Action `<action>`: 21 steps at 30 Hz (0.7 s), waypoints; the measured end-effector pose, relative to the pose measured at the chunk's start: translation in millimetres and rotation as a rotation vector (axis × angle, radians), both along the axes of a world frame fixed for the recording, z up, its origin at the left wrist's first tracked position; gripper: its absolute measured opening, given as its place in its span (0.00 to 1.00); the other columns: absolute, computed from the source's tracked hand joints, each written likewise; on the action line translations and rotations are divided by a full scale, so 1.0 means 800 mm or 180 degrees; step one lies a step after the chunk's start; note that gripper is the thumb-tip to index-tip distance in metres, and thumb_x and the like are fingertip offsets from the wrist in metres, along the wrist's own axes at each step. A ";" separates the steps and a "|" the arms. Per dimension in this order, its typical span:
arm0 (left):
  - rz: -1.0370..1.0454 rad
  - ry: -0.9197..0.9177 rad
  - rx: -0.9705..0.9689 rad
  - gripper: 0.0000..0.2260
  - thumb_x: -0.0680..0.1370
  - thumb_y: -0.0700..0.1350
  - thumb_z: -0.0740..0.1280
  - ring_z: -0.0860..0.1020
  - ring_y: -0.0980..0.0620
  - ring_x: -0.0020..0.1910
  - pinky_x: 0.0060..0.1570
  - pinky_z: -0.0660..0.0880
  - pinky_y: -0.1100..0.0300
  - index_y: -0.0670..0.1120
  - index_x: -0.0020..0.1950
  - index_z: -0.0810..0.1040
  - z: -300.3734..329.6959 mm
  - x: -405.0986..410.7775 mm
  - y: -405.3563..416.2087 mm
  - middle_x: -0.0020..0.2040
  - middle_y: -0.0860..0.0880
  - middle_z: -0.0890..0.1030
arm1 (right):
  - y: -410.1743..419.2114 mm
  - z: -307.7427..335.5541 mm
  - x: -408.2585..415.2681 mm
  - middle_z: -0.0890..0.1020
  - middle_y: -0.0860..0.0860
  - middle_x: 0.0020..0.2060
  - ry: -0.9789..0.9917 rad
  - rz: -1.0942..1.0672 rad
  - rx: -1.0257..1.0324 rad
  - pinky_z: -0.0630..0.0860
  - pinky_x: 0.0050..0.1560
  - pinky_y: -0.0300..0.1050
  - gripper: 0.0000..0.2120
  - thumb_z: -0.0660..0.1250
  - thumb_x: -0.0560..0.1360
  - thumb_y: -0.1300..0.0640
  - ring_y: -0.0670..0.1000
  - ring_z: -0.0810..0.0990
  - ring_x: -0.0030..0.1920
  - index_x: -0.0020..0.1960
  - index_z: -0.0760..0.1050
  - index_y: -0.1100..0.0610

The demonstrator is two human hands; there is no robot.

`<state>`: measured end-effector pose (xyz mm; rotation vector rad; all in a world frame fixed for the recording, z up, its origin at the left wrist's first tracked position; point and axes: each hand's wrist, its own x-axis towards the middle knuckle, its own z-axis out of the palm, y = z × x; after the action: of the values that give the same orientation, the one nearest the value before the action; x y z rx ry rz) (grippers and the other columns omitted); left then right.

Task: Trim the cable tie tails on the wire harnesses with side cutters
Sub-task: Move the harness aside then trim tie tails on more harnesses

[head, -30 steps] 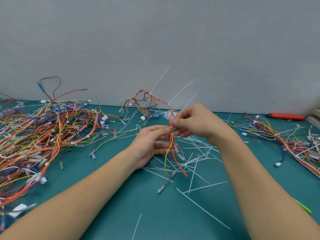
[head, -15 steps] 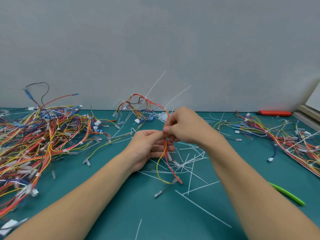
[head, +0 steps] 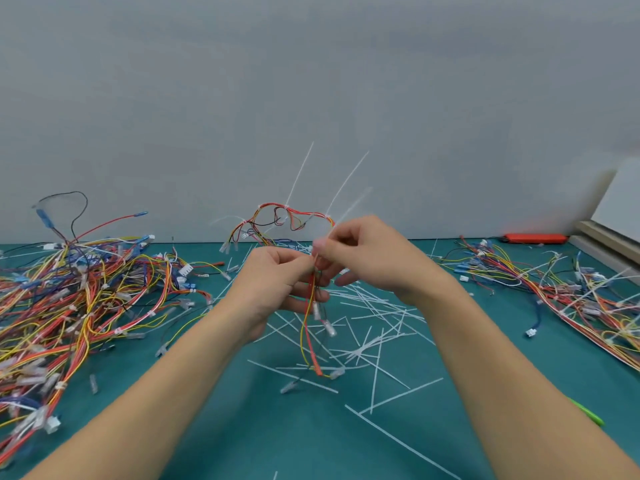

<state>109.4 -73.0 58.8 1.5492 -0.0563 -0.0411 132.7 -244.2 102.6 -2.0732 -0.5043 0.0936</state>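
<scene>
Above the middle of the teal table I hold one wire harness (head: pixel 294 216), a red, yellow and orange bundle that arches up behind my hands and hangs down below them. My left hand (head: pixel 273 282) grips the bundle from the left. My right hand (head: pixel 367 258) pinches a white cable tie tail (head: pixel 346 209) at the bundle. Two more long white tails (head: pixel 299 174) stick up from the arch. The green handle of the side cutters (head: pixel 588 412) lies on the table at the right, beside my right forearm.
A big pile of harnesses (head: pixel 69 299) covers the left of the table, and another pile (head: pixel 561 292) spreads along the right. Several cut white tie tails (head: pixel 374 334) litter the mat under my hands. An orange tool (head: pixel 535 238) lies by the wall at the far right.
Both hands have risen a little with the harness. My right hand has pulled the tie tail up and to the right. The view has tilted slightly.
</scene>
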 end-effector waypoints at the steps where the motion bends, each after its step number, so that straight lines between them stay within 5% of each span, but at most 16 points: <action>1: 0.0054 -0.0035 -0.0081 0.07 0.80 0.40 0.67 0.86 0.45 0.36 0.29 0.80 0.58 0.39 0.47 0.85 0.009 0.000 0.004 0.42 0.42 0.87 | -0.005 0.005 0.001 0.88 0.54 0.41 0.0282 0.0023 0.0429 0.84 0.44 0.50 0.21 0.66 0.82 0.42 0.54 0.88 0.42 0.49 0.83 0.61; 3: 0.0110 -0.0065 -0.0258 0.06 0.80 0.39 0.67 0.84 0.47 0.32 0.28 0.79 0.59 0.40 0.47 0.84 0.023 -0.002 0.009 0.41 0.41 0.86 | -0.014 0.013 0.006 0.88 0.57 0.44 0.0839 -0.0090 0.1205 0.84 0.40 0.49 0.35 0.56 0.79 0.29 0.54 0.87 0.42 0.49 0.83 0.60; 6: -0.0153 -0.0162 -0.0094 0.06 0.80 0.39 0.67 0.80 0.50 0.28 0.24 0.75 0.62 0.37 0.50 0.83 0.040 -0.009 0.011 0.43 0.41 0.86 | -0.021 0.011 0.016 0.87 0.61 0.46 0.1528 -0.0337 0.1624 0.84 0.39 0.49 0.43 0.46 0.79 0.26 0.56 0.87 0.41 0.50 0.83 0.61; 11: -0.1432 -0.0434 0.1141 0.05 0.75 0.47 0.73 0.78 0.51 0.27 0.24 0.67 0.63 0.46 0.45 0.84 0.047 -0.033 -0.001 0.41 0.45 0.87 | -0.014 -0.004 0.011 0.83 0.58 0.42 0.2336 0.0257 0.1630 0.82 0.37 0.48 0.29 0.59 0.81 0.36 0.54 0.83 0.37 0.59 0.78 0.62; 15: -0.2512 -0.0034 0.2220 0.08 0.80 0.50 0.71 0.84 0.52 0.38 0.31 0.74 0.62 0.52 0.58 0.83 0.043 -0.034 0.009 0.47 0.49 0.88 | -0.010 -0.010 0.016 0.78 0.51 0.33 0.1834 -0.0038 0.2003 0.80 0.31 0.42 0.13 0.63 0.84 0.54 0.46 0.75 0.27 0.55 0.82 0.63; 18: -0.1701 0.0097 0.1930 0.08 0.83 0.48 0.67 0.84 0.52 0.39 0.31 0.75 0.62 0.47 0.57 0.84 0.038 -0.017 0.030 0.49 0.47 0.88 | -0.020 -0.008 0.014 0.74 0.49 0.32 0.1619 0.0093 0.1863 0.73 0.28 0.37 0.12 0.63 0.84 0.58 0.44 0.69 0.26 0.59 0.82 0.63; 21: -0.0322 0.0382 0.0728 0.11 0.85 0.45 0.62 0.85 0.50 0.38 0.31 0.78 0.60 0.42 0.59 0.82 0.031 0.005 0.045 0.50 0.42 0.87 | -0.028 0.002 0.007 0.78 0.50 0.34 0.1486 0.0654 0.1629 0.71 0.28 0.36 0.22 0.68 0.79 0.55 0.44 0.71 0.28 0.67 0.77 0.68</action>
<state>113.1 -37.1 83.2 1.7684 -0.0359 -0.2271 138.0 -266.5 104.3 -1.4337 -0.3966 0.5039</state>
